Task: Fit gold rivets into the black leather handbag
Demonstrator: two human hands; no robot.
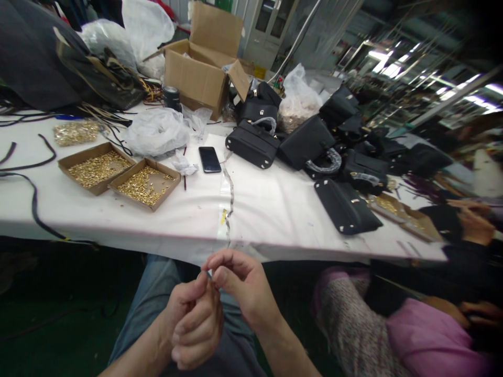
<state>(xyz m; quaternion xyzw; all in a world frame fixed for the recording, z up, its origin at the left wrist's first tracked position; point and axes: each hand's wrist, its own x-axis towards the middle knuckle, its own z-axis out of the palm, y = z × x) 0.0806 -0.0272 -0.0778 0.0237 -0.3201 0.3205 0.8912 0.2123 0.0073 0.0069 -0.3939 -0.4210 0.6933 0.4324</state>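
Observation:
Above my lap, just short of the table's front edge, my two hands meet at the fingertips. My left hand [196,319] is closed, its fingers curled and the thumb pressed against the forefinger. My right hand [245,285] bends over it, thumb and forefinger nearly together at the left thumb's tip. Whatever may lie between the fingertips is too small or too hidden to make out. Beyond them on the white table [267,209] stand two shallow cardboard trays, the left tray [94,189] and the right tray [153,208], both holding small gold-coloured metal pieces.
A black phone [209,159] lies behind the seam. Several black handbags [346,207] crowd the right and back. An open cardboard box [196,78] and plastic bags [157,131] stand behind the trays. Dark straps [35,204] trail at left. At right, a co-worker's hands [475,222] are near another tray.

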